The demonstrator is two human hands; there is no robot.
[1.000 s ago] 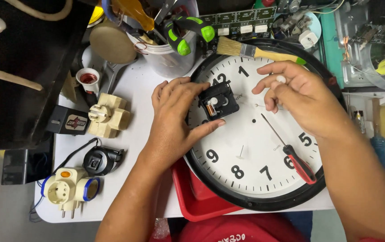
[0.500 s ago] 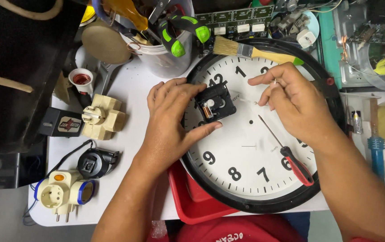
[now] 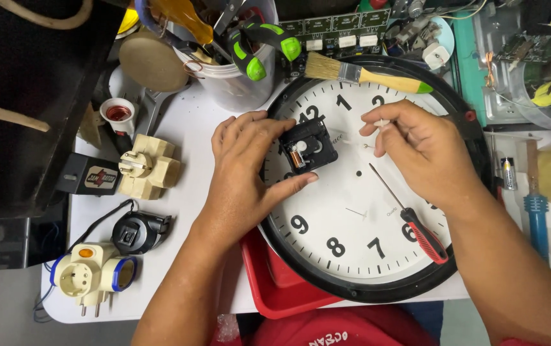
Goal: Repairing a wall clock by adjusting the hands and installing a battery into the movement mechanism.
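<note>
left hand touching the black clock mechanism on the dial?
Touching. The head view shows the left hand with fingertips on the top edge of the black clock mechanism and thumb against its lower edge.

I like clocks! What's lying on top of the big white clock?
On the clock face lie a red-handled screwdriver, a paintbrush across its rim, and a black clock mechanism held by the left hand. The right hand hides some numbers.

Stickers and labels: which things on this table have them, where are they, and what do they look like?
Black adapter block: left of the cream plug, with a white, red and black sticker.
Small battery: right of the clock, silvery and black wrapper.
Yellow tag: top right, among the circuit boards.
</note>
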